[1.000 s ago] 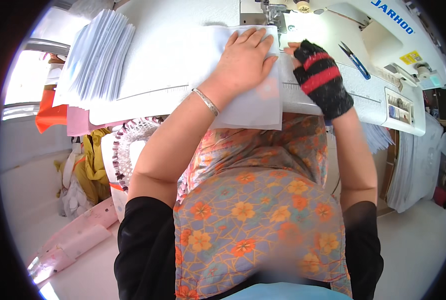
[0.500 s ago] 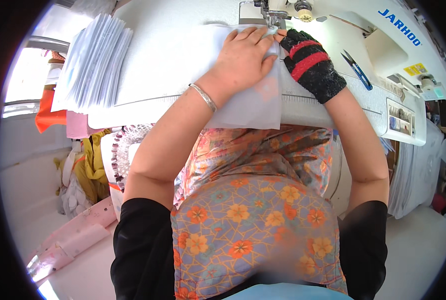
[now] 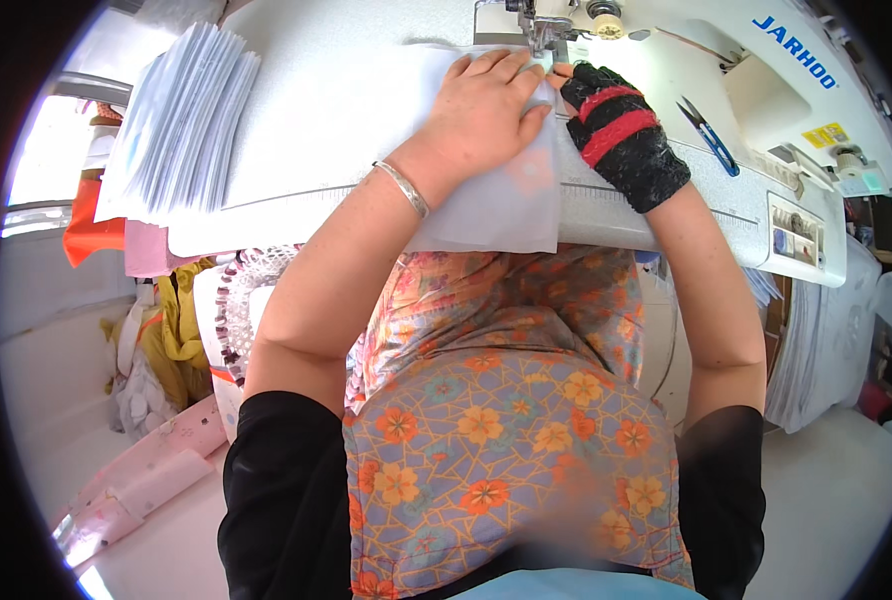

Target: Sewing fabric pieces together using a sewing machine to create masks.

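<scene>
While L hand touches wht cloth, R hand (gloved) is nr edge

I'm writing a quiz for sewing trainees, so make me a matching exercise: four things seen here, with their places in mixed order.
Things:
1. bare left hand
2. right hand in a black-and-red fingerless glove
3. blue-handled metal snips
4. upright-edged stack of thin pale sheets

Places:
A. right of the gloved hand
B. palm-down on a thin white rectangular sheet
C. left part of the white sewing table
D. by that sheet's right edge

Pairs: 1-B, 2-D, 3-A, 4-C
</scene>
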